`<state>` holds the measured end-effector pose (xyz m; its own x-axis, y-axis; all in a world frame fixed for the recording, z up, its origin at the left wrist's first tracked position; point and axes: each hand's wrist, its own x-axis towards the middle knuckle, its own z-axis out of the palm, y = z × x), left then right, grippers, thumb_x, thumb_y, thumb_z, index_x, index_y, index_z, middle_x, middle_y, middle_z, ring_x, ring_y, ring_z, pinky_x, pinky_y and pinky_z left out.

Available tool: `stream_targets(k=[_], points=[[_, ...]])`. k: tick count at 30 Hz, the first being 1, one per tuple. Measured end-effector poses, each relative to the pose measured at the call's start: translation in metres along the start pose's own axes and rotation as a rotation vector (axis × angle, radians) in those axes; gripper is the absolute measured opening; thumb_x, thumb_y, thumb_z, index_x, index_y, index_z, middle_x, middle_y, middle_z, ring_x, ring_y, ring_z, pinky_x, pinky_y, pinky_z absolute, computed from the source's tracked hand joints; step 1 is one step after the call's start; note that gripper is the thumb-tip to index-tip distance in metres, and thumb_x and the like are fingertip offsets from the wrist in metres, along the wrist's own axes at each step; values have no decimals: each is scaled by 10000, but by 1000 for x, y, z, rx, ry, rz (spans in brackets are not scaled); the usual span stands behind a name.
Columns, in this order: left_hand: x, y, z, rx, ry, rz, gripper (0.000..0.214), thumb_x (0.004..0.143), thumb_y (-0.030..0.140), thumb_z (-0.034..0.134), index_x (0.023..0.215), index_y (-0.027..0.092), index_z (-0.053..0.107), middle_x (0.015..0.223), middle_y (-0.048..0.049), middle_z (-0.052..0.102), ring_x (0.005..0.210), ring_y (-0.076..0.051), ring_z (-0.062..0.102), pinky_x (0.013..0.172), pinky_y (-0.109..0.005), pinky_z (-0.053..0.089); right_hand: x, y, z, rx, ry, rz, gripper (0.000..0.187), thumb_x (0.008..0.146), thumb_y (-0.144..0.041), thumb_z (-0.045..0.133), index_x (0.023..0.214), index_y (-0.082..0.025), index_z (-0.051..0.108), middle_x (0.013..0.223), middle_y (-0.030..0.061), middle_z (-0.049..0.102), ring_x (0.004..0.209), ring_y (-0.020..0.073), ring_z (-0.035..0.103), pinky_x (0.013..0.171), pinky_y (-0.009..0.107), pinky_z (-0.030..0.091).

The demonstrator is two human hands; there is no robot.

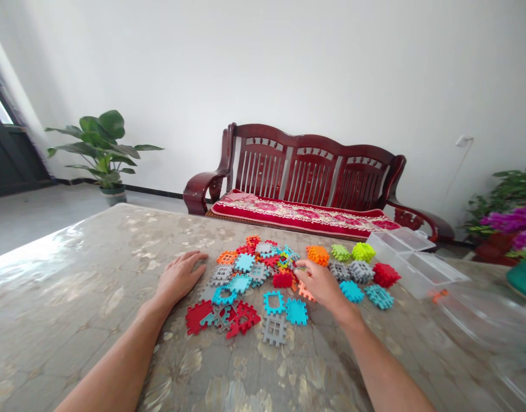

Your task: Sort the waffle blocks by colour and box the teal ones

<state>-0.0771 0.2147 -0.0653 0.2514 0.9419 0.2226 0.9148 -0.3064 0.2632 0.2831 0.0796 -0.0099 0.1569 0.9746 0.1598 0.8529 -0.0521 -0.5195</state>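
Observation:
A scatter of flat interlocking plastic tiles (263,280) in red, teal, grey and orange covers the middle of the table (74,297). My left hand (180,276) lies flat and open on the tabletop at the left edge of the pile, holding nothing. My right hand (321,283) reaches into the pile with its fingers curled over tiles near an orange tile (305,293); whether it grips one I cannot make out. Beyond it stand stacked tile blocks: orange (318,254), green (363,251), grey (359,271) and red (385,274).
A clear plastic box (421,269) with an open lid sits at the right of the table, more clear plastic (490,320) beside it. Behind the table stand a wooden bench (306,171) with a red cushion, a potted plant (103,151) at left and flowers (514,220) at right.

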Motion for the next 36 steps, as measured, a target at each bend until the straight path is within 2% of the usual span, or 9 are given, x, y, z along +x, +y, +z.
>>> stream_targets(k=[4,8,12,17,24,27,30,33,36], points=[[0,0,0,3,-10,-2,456,902,397,402,1265,278,651,1431,-53,589,1312,-242,546,1132,-396,390,8,18,1,77,5,-81,342,943,-339,445,1031,-197,742,980,55,768,919,205,696,788,294,481],[1,0,0,-11,-25,3,471,907,398,398,1285,258,643,1442,-73,578,1324,-251,533,1137,-414,385,7,17,-3,-85,16,-74,302,897,-286,518,1097,-210,730,1139,69,742,1062,219,666,927,317,458],[1,0,0,-10,-29,1,473,909,404,396,1286,263,644,1441,-71,579,1326,-254,533,1133,-413,392,1,6,-10,-282,-13,-11,320,846,-301,603,1138,-227,712,1174,71,723,1098,243,643,928,321,448],[0,0,-1,-7,-6,3,460,899,393,411,1267,272,658,1425,-63,596,1306,-258,553,1119,-412,409,-7,-3,-6,-427,-32,-24,480,793,-383,677,1231,-187,666,1219,123,690,1155,301,605,952,366,447],[1,-3,2,-22,30,22,450,888,400,427,1239,273,678,1395,-57,621,1280,-263,576,1104,-408,425,-7,3,3,-379,-62,-17,528,751,-258,664,1273,-187,637,1253,127,681,1170,292,610,975,372,446],[1,-4,4,-23,32,22,448,887,398,427,1238,276,678,1400,-58,617,1282,-264,574,1101,-412,425,2,12,-8,-234,-13,-66,599,705,-212,663,1303,-189,623,1277,110,673,1186,269,603,1017,366,435],[2,-6,6,-26,33,20,449,887,406,427,1238,279,677,1403,-55,616,1277,-261,577,1097,-406,430,22,28,-28,-131,99,-99,658,676,-177,657,1332,-187,602,1286,102,666,1177,255,606,1043,379,429],[2,-7,7,-29,44,25,456,887,413,425,1244,278,675,1397,-54,620,1276,-257,578,1099,-400,428,46,48,-50,-139,176,-92,697,658,-142,656,1350,-188,589,1277,102,669,1171,257,605,1056,399,419],[3,-8,8,-30,47,24,457,884,415,428,1239,278,680,1394,-54,623,1275,-263,579,1096,-408,432,66,63,-65,-197,153,-120,721,637,-112,654,1350,-201,593,1288,92,668,1199,263,581,1065,408,404]])
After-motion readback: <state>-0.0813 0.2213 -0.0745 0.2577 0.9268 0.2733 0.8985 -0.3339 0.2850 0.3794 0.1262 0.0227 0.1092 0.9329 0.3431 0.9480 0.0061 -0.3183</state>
